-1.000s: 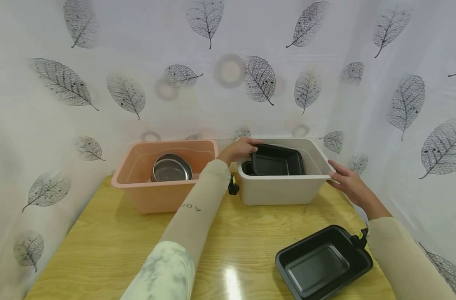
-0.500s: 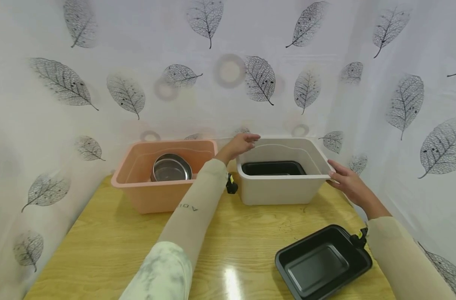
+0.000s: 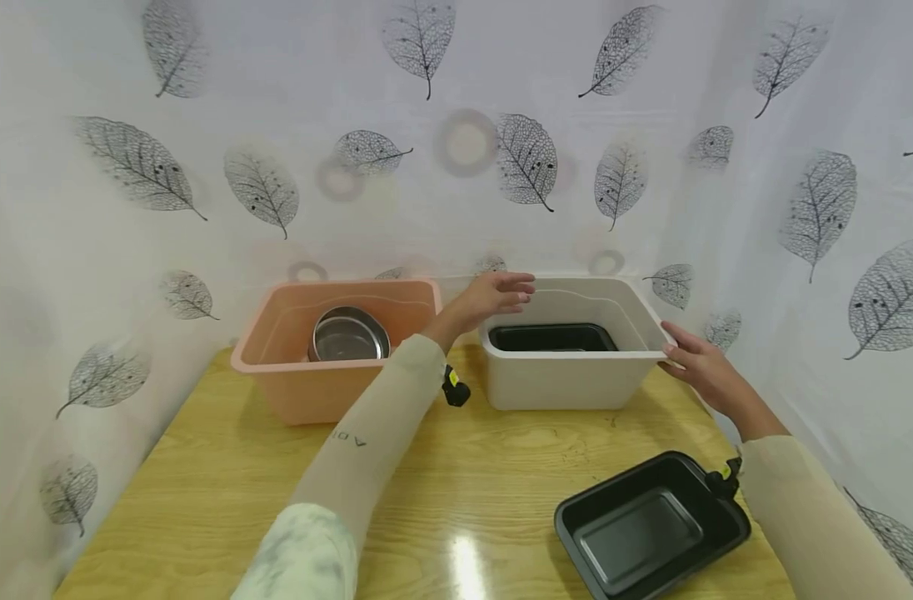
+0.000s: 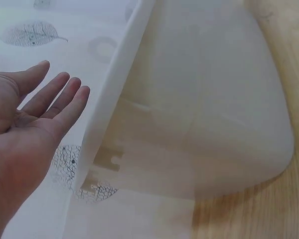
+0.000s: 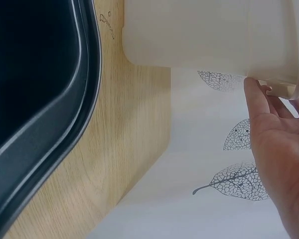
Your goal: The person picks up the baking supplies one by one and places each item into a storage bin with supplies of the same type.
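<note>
My left hand (image 3: 494, 300) hovers by the left rim of a white plastic bin (image 3: 561, 385), its fingers extended and holding nothing. In the left wrist view its palm shows beside the bin's outer wall (image 4: 224, 99). At the bin's opposite end my right hand (image 3: 700, 368) grips the rim, its fingers tucked beneath the lip in the right wrist view. Inside the bin lies a black rectangular baking pan (image 3: 554, 337), its lower part hidden by the front wall. Another black baking pan (image 3: 640, 533) rests on the table below my right forearm.
To the left stands a salmon-pink bin (image 3: 299, 398) holding round metal pans (image 3: 347, 340). Both bins sit at the back of the wooden table (image 3: 426, 517), against a leaf-patterned curtain (image 3: 396, 217).
My left hand let go of the black baking pan, which dropped flat into the white bin. The hand lifted off, then shifted slightly right. My right hand stayed at the rim.
</note>
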The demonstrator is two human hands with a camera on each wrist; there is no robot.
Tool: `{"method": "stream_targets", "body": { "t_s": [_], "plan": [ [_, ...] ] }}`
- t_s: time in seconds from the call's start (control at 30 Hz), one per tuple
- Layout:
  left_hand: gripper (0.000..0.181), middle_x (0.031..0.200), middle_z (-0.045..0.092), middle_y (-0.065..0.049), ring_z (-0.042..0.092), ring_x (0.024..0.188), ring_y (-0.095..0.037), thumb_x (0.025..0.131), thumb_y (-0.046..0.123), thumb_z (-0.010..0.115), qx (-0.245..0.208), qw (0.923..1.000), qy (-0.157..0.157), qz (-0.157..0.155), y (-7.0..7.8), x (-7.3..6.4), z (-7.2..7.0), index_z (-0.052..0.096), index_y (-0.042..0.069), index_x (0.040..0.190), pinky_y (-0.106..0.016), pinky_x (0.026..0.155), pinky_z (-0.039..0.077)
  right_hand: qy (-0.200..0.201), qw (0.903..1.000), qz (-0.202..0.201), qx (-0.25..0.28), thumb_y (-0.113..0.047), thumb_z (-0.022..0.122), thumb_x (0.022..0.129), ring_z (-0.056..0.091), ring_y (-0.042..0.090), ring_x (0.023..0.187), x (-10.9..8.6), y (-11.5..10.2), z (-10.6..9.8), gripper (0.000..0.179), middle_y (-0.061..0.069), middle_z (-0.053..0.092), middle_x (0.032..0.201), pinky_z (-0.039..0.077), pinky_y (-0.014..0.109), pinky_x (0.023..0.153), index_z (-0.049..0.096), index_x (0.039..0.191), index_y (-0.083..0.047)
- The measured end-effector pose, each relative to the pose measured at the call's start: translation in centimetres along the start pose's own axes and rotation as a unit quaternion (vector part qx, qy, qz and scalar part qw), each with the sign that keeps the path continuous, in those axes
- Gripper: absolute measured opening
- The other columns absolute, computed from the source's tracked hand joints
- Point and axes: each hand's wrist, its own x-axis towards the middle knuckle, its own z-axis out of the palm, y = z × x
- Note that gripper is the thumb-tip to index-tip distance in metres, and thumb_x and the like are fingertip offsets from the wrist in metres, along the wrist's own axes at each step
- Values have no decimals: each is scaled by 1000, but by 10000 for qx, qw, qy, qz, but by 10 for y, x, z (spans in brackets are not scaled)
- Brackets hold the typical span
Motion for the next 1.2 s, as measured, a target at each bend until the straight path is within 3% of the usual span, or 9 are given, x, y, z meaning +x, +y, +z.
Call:
{"method": "stream_targets", "body": {
  "t_s": [0.17,0.43,0.57,0.67,0.77,0.93,1.2],
  "plan": [
    [48,145,57,-13,53,136,-32,103,9,57,161,9996,-183,155,4,-16,8,49,10,150,-37,106,50,11,10000,1,7,-29,43,110,43,3,135,0,1,-1,69,28,0,166,47,11,94,3,162,-9],
    [50,148,55,-11,53,136,-28,104,14,56,267,9987,-324,273,4,-48,24,44,12,153,-39,108,48,-18,10000,45,-16,-29,42,110,25,38,151,-1,-2,1,70,27,-1,166,47,11,95,1,162,-9],
    [49,147,56,-13,54,135,-29,104,13,56,182,9991,-268,287,1,-66,34,45,9,152,-39,107,49,-36,10000,62,-26,-30,43,110,21,41,152,-1,-3,2,70,26,-2,167,46,12,95,1,162,-10],
    [48,146,56,-15,57,132,-29,104,12,56,110,9993,-180,303,-2,-82,41,46,8,151,-36,105,51,-36,10000,62,-21,-29,43,110,23,35,152,-2,-3,2,70,25,-4,167,46,11,95,1,162,-9],
    [47,147,54,-16,56,132,-33,104,13,55,76,9995,-142,268,-9,-97,48,47,9,151,-35,106,50,-34,10000,66,-11,-29,43,110,24,34,152,-2,-4,2,70,25,-4,167,47,11,94,1,162,-10],
    [47,148,53,-20,54,133,-39,105,15,54,125,9999,-34,79,-25,-120,60,46,11,151,-36,108,48,-40,10000,81,35,-30,42,110,15,47,151,0,-3,2,70,24,-5,167,47,11,94,0,162,-11],
    [53,145,55,-19,62,121,-26,104,15,56,-71,9999,95,80,-62,-149,79,41,6,154,-34,103,52,-40,10000,43,-8,-31,42,110,13,45,152,1,-1,3,70,22,-6,168,46,9,93,0,162,-12]
  ]
}}
